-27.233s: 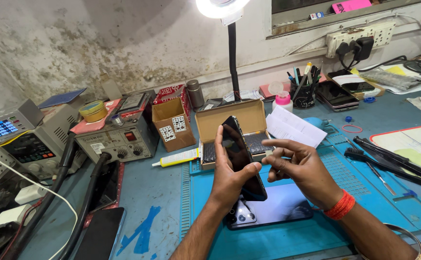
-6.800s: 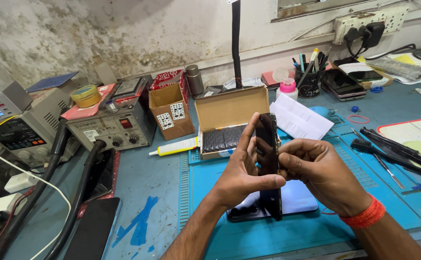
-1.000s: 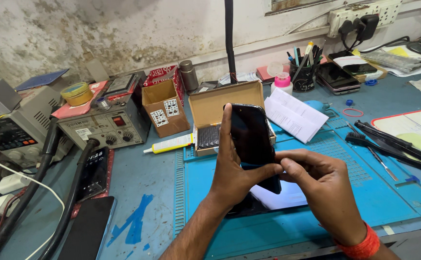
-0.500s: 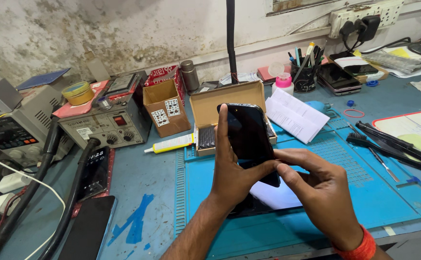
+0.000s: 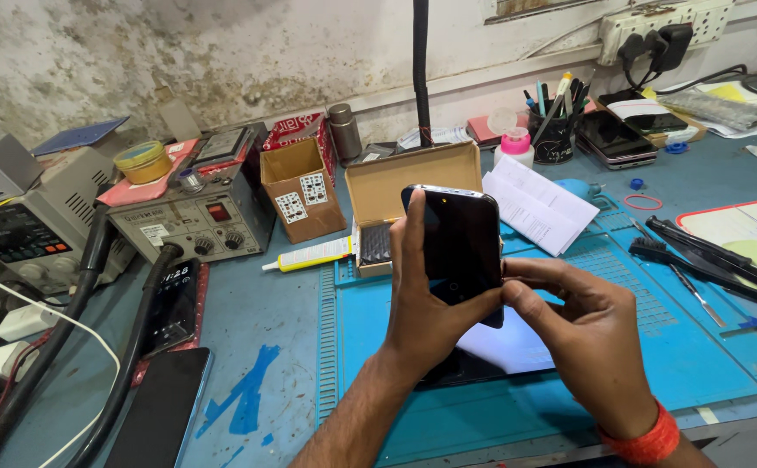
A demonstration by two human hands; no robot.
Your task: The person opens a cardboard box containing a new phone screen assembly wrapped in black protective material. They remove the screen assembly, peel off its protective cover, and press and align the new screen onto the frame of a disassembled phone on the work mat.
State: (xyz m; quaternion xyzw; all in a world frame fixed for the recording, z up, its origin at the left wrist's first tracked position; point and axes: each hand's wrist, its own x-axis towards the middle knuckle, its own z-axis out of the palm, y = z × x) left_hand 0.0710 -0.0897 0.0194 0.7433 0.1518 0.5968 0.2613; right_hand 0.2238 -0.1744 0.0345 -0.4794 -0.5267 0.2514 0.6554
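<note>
Both hands (image 5: 517, 321) grip an upright dark phone (image 5: 458, 238) between them.

A black, glossy smartphone (image 5: 458, 244) stands nearly upright, raised above the blue mat, screen dark.

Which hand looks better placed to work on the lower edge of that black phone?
Right hand, probably: its fingertips already pinch the black phone at the lower edge, while the left hand grips it upright.

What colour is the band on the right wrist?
Orange-red; the wristband shows in the head view, at the frame's lower edge.
</note>
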